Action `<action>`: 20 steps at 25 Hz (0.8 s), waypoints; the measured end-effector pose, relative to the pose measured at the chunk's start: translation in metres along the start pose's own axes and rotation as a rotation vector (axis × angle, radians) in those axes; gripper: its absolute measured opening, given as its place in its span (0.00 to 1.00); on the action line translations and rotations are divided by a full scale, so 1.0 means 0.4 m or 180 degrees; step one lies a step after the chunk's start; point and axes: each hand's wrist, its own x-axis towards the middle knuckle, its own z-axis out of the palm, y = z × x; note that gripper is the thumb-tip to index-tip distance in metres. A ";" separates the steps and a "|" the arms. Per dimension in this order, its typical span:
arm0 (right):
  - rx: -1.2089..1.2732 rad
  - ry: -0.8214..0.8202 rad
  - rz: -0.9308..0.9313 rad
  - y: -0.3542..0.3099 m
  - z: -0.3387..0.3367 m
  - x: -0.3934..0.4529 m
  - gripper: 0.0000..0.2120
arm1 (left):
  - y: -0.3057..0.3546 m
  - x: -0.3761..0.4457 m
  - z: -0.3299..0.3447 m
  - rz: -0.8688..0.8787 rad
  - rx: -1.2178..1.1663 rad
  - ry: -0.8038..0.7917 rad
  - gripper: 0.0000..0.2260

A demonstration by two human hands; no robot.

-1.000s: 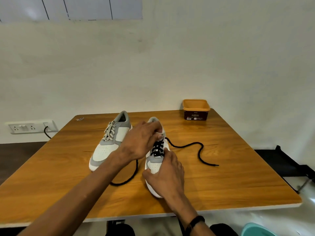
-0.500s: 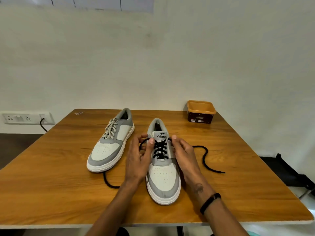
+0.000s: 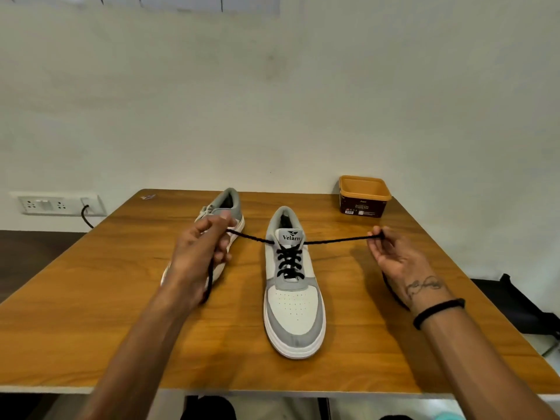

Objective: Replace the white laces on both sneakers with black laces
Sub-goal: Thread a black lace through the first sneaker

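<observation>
The black lace (image 3: 289, 262) is crossed up the near sneaker (image 3: 293, 286), which stands toe toward me in the middle of the tabletop (image 3: 91, 313), and its two ends run out sideways from the top eyelets. I have my left hand (image 3: 198, 256) curled round the left end, the slack trailing down past my wrist, and my right hand (image 3: 394, 256) pinching the right end between thumb and fingers (image 3: 377, 233). Both runs look taut and level. The far sneaker (image 3: 225, 207), half hidden behind my left hand, seems to carry its white lace; I judge that one not yet done.

The risk as I see it: pulling unevenly would leave one end short for tying, or drag the shoe sideways, since nothing pins it down. A slipping pinch on the right would loosen the top crossings. The orange tub (image 3: 364, 195) sits well apart at the back right.
</observation>
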 end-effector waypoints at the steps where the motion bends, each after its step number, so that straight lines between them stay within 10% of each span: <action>1: -0.0015 -0.0098 -0.0065 -0.028 0.018 -0.015 0.03 | 0.053 0.009 -0.002 -0.0001 -0.0195 -0.0086 0.12; 12: -0.0869 -0.1596 -0.1068 -0.154 0.369 -0.318 0.03 | 0.415 0.092 0.168 0.0557 0.0769 -0.0664 0.09; 20: -0.2070 -0.1684 -0.1441 -0.154 0.526 -0.406 0.09 | 0.511 0.111 0.234 0.1768 0.2018 0.0002 0.09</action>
